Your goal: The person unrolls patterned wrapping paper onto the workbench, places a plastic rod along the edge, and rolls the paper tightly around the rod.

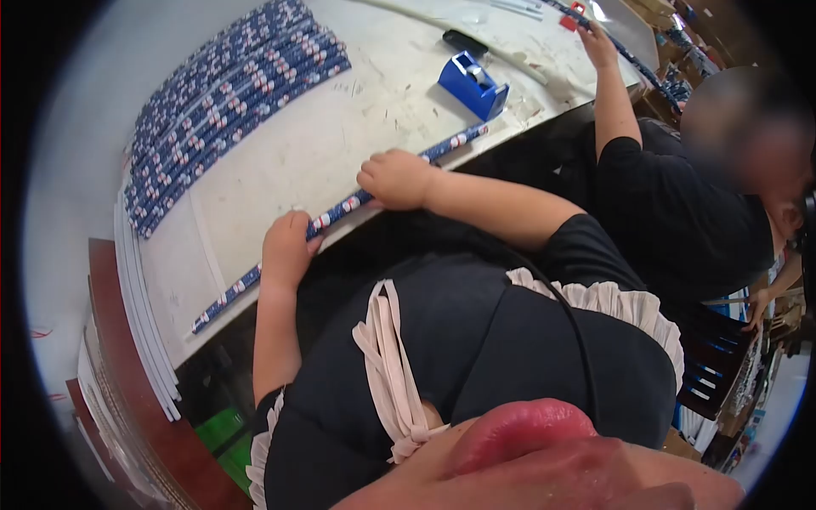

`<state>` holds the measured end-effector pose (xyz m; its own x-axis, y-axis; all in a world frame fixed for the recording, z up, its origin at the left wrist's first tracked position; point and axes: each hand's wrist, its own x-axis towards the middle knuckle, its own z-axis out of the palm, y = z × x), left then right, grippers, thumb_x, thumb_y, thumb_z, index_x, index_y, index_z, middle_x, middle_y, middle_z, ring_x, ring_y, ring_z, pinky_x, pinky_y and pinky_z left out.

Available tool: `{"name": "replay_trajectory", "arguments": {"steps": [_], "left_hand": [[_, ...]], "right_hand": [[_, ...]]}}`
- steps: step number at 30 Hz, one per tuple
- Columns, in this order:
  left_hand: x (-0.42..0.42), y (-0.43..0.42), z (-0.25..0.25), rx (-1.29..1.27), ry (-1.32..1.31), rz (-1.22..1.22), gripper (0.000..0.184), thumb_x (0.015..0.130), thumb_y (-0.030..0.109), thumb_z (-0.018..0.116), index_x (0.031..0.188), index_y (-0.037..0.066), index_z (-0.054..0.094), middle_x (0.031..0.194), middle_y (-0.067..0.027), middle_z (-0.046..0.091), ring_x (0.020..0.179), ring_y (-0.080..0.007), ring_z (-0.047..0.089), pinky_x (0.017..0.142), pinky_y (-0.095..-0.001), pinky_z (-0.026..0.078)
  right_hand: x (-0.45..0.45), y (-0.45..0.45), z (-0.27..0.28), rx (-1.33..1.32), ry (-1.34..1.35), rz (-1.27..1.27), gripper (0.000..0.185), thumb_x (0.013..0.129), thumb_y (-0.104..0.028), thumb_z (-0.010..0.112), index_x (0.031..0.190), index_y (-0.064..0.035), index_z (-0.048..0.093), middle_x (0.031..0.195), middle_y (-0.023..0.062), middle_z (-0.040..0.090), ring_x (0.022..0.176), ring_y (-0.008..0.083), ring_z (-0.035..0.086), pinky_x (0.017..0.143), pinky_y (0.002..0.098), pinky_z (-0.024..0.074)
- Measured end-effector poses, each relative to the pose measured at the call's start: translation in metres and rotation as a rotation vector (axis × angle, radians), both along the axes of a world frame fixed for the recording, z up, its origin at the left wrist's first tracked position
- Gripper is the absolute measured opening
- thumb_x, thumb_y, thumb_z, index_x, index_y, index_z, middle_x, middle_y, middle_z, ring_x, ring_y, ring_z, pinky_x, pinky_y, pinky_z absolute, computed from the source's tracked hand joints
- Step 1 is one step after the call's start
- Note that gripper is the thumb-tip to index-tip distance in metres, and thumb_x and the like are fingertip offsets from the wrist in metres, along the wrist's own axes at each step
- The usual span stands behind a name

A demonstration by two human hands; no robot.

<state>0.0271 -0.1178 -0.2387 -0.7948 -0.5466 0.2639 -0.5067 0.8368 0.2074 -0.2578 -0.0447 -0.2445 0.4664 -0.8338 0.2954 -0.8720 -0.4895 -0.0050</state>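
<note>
A long, thin roll of wrapping paper (341, 211), dark blue with white and red figures, lies slantwise along the table's near edge. My left hand (287, 245) is closed around it left of its middle. Farther right, my right hand (398, 179) wraps over the same roll, fingers curled and partly hidden. Both ends of the roll stick out past my hands. Beyond its right end stands a blue tape dispenser (474, 86).
A wide stack of similar blue rolls (229, 106) covers the table's far left. White strips (140, 280) run along the left edge. A black object (465, 42) lies behind the dispenser. At right, a co-worker in black (671, 204) holds another patterned roll (633, 61).
</note>
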Motion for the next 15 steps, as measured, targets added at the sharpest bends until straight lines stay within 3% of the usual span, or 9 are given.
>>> {"name": "replay_trajectory", "arguments": {"steps": [9, 15], "left_hand": [[0.002, 0.002, 0.003, -0.07, 0.015, -0.016, 0.043, 0.067, 0.008, 0.086, 0.098, 0.008, 0.056, 0.093, -0.0126, 0.061, 0.089, -0.0364, 0.063, 0.075, -0.047, 0.051], [0.001, -0.004, 0.006, -0.111, -0.027, -0.062, 0.043, 0.069, 0.007, 0.083, 0.104, 0.008, 0.058, 0.093, -0.0109, 0.061, 0.088, -0.0344, 0.063, 0.074, -0.0461, 0.052]], "right_hand": [[0.007, -0.004, 0.002, 0.05, 0.072, 0.016, 0.016, 0.088, -0.021, 0.066, 0.098, -0.0087, 0.065, 0.096, 0.0074, 0.066, 0.093, 0.0276, 0.069, 0.077, 0.0414, 0.057], [0.011, -0.011, -0.002, -0.09, 0.145, 0.096, 0.017, 0.084, -0.017, 0.064, 0.099, -0.0088, 0.065, 0.094, 0.0061, 0.064, 0.088, 0.0267, 0.069, 0.075, 0.0394, 0.0566]]}}
